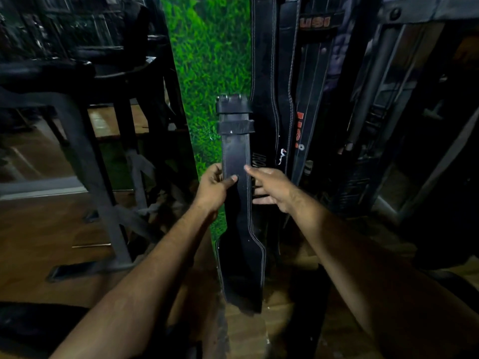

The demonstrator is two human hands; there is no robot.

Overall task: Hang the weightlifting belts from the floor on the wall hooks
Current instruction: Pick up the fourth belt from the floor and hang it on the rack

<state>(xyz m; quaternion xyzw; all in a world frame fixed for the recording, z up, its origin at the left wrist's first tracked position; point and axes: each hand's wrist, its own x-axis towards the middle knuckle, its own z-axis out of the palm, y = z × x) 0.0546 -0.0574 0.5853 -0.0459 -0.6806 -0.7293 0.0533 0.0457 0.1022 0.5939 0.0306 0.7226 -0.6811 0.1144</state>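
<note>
The left hand has its thumb across the front and its fingers curled behind the narrow strap of a black belt, pinching it firmly. The right hand is open, fingers spread, with one fingertip touching the strap's right edge — steadying it, not gripping.

The belt stands upright in that grip, buckle end at the top, its wide padded part hanging down below the wrists. It looks clear of the wooden floor, though its lower end is too dark to be sure.

Just beside it to the right, several hanging belts (one with red lettering) drape down the wall, so part of the job appears done. The hooks themselves are out of view above. This belt is lifted but not yet hung; its buckle end sits against the green grass-pattern panel, well below where the others seem to hang from. Whether more belts lie on the floor cannot be told.
</note>
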